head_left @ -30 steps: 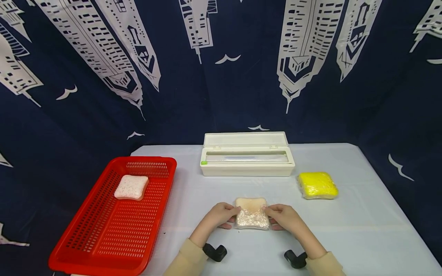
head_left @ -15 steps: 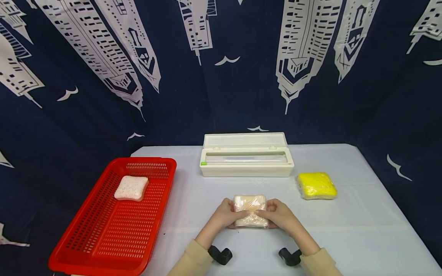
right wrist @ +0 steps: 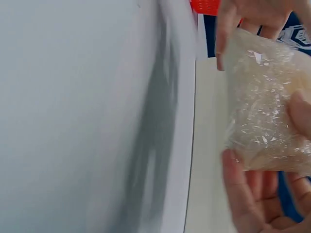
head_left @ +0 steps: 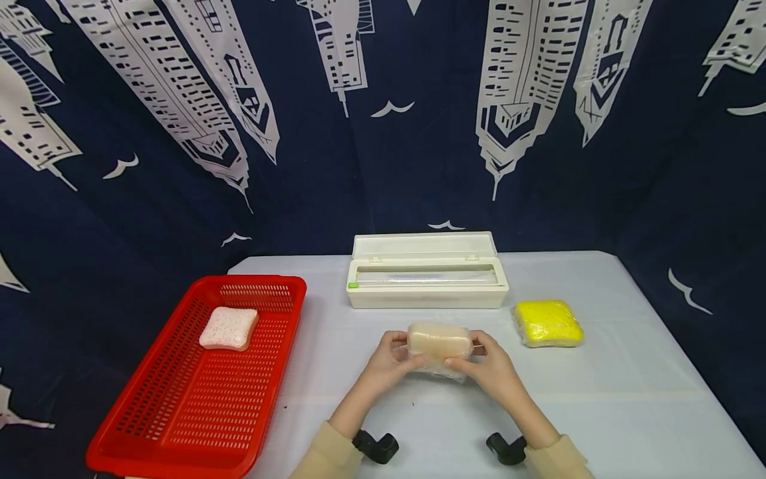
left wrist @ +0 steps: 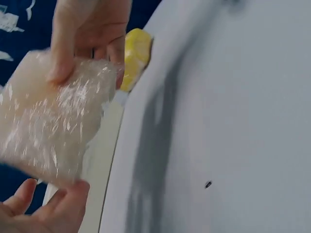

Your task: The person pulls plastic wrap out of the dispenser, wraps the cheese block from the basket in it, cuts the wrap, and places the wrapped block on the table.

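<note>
A pale beige bread slice (head_left: 439, 339) in crinkled clear film is held up above the table, tilted with one edge toward the head camera. My left hand (head_left: 387, 362) grips its left side, thumb on the near face and fingers behind. On the right side my right hand (head_left: 487, 362) pinches it in the same way. Loose film hangs below the slice. In the left wrist view, the film on the wrapped slice (left wrist: 53, 116) looks wrinkled and shiny. The right wrist view shows that wrinkled face of the slice (right wrist: 265, 107) between both hands.
A white film dispenser box (head_left: 427, 296) with its lid up stands at the back. To the right lies a wrapped yellow block (head_left: 548, 323). The red basket (head_left: 209, 412) on the left holds a speckled white bread slice (head_left: 229, 328). All rest on a white-covered table (head_left: 634, 386).
Both hands have lifted the wrapped bread slice from low over the table and tipped it, so its edge now faces the head camera. The thumbs moved inward onto its face.
</note>
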A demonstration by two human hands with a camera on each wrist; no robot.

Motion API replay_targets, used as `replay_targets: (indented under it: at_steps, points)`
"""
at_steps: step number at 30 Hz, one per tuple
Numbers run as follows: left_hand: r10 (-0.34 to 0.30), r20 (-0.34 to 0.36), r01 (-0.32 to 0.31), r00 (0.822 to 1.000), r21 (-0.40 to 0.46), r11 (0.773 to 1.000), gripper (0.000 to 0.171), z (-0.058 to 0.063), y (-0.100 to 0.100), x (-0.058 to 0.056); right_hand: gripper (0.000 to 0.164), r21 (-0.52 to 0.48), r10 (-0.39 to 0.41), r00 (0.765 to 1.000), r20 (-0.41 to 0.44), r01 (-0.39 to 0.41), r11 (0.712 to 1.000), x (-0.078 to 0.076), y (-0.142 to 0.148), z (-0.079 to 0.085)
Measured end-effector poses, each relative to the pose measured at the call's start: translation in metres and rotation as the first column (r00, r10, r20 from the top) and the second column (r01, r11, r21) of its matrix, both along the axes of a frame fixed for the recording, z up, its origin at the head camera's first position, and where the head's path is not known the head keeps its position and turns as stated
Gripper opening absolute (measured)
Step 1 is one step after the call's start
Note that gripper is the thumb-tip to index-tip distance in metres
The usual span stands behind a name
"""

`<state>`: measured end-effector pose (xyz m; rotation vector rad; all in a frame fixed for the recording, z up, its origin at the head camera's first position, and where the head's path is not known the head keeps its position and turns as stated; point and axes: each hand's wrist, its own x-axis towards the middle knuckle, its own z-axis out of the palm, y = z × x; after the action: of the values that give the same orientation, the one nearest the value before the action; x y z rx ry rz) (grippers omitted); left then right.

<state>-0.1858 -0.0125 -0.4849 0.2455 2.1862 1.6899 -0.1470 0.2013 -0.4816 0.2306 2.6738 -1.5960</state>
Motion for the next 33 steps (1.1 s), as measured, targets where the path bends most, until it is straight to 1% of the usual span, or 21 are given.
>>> replay_targets:
  at_steps: [3, 6, 8, 10, 12, 13, 14, 15, 16, 17, 18, 19, 21, 23, 24, 25, 26, 27, 28, 31, 33]
  points:
    - [-0.089, 0.063, 0.084, 0.994, 0.078, 0.993, 0.079, 0.004, -0.01, -0.003, 0.054, -0.01, -0.006, 0.995, -0.103, 0.005, 1.0, 0.003, 0.002, 0.002]
    - [-0.175, 0.114, 0.159, 0.978, 0.139, 0.977, 0.083, 0.007, -0.017, -0.005, 0.049, 0.0, -0.008, 0.972, -0.233, 0.008, 1.0, 0.006, 0.001, 0.002]
    - [-0.222, 0.14, 0.196, 0.965, 0.177, 0.964, 0.083, 0.007, -0.019, -0.006, 0.047, 0.021, 0.001, 0.941, -0.338, 0.006, 1.0, 0.008, -0.001, 0.001]
    - [-0.247, 0.155, 0.215, 0.957, 0.194, 0.957, 0.082, 0.007, -0.019, -0.006, 0.049, 0.054, 0.019, 0.898, -0.439, 0.006, 0.999, 0.01, -0.003, -0.002]
    - [-0.252, 0.155, 0.22, 0.955, 0.197, 0.955, 0.082, 0.005, -0.017, -0.005, 0.053, 0.07, 0.039, 0.85, -0.525, -0.003, 0.998, 0.01, -0.005, -0.005]
    - [-0.247, 0.149, 0.217, 0.958, 0.192, 0.957, 0.081, 0.004, -0.017, -0.005, 0.055, 0.074, 0.048, 0.829, -0.558, -0.008, 0.997, 0.01, -0.005, -0.006]
    - [-0.239, 0.141, 0.212, 0.961, 0.183, 0.96, 0.081, 0.003, -0.016, -0.004, 0.057, 0.079, 0.053, 0.814, -0.579, -0.009, 0.997, 0.01, -0.006, -0.007]
    - [-0.23, 0.128, 0.206, 0.965, 0.174, 0.963, 0.081, 0.003, -0.016, -0.004, 0.059, 0.083, 0.057, 0.805, -0.59, -0.009, 0.996, 0.01, -0.007, -0.008]
    - [-0.222, 0.118, 0.199, 0.968, 0.179, 0.963, 0.082, 0.002, -0.015, -0.004, 0.061, 0.082, 0.059, 0.802, -0.594, -0.013, 0.997, 0.01, -0.007, -0.009]
    - [-0.216, 0.104, 0.195, 0.971, 0.18, 0.964, 0.082, 0.002, -0.015, -0.003, 0.063, 0.086, 0.061, 0.805, -0.59, -0.012, 0.996, 0.01, -0.008, -0.009]
    - [-0.206, 0.09, 0.188, 0.974, 0.179, 0.966, 0.082, 0.001, -0.014, -0.003, 0.067, 0.092, 0.061, 0.815, -0.577, -0.01, 0.996, 0.01, -0.008, -0.008]
    - [-0.199, 0.072, 0.183, 0.977, 0.179, 0.967, 0.082, 0.0, -0.014, -0.003, 0.071, 0.095, 0.061, 0.831, -0.552, -0.01, 0.995, 0.01, -0.008, -0.007]
    - [-0.175, 0.045, 0.164, 0.983, 0.189, 0.968, 0.083, -0.001, -0.013, -0.002, 0.082, 0.093, 0.065, 0.882, -0.467, -0.024, 0.995, 0.009, -0.007, -0.005]
    - [-0.149, 0.019, 0.143, 0.989, 0.196, 0.97, 0.083, -0.002, -0.013, -0.002, 0.091, 0.057, 0.082, 0.932, -0.354, -0.066, 0.996, 0.01, -0.005, -0.001]
    - [-0.136, 0.0, 0.134, 0.991, 0.196, 0.972, 0.084, -0.003, -0.012, -0.001, 0.095, 0.019, 0.098, 0.951, -0.293, -0.097, 0.995, 0.01, -0.003, 0.0]
    - [-0.125, -0.021, 0.126, 0.992, 0.201, 0.971, 0.084, -0.003, -0.012, -0.001, 0.097, -0.028, 0.122, 0.964, -0.234, -0.132, 0.991, 0.01, -0.001, 0.002]
    - [-0.113, -0.034, 0.118, 0.993, 0.204, 0.972, 0.085, -0.004, -0.011, 0.0, 0.099, -0.079, 0.154, 0.971, -0.184, -0.171, 0.982, 0.01, 0.001, 0.003]
    - [-0.103, -0.049, 0.111, 0.993, 0.205, 0.972, 0.086, -0.004, -0.011, 0.0, 0.102, -0.13, 0.191, 0.971, -0.146, -0.21, 0.969, 0.011, 0.003, 0.003]
    - [-0.095, -0.063, 0.106, 0.993, 0.204, 0.973, 0.086, -0.005, -0.011, 0.0, 0.104, -0.179, 0.234, 0.965, -0.121, -0.253, 0.951, 0.011, 0.006, 0.004]
    - [-0.081, -0.092, 0.099, 0.992, 0.209, 0.973, 0.087, -0.005, -0.01, 0.001, 0.112, -0.276, 0.339, 0.935, -0.105, -0.355, 0.893, 0.013, 0.012, 0.003]
    - [-0.081, -0.094, 0.1, 0.992, 0.22, 0.97, 0.088, -0.006, -0.01, 0.002, 0.114, -0.31, 0.369, 0.921, -0.126, -0.39, 0.867, 0.014, 0.015, 0.002]
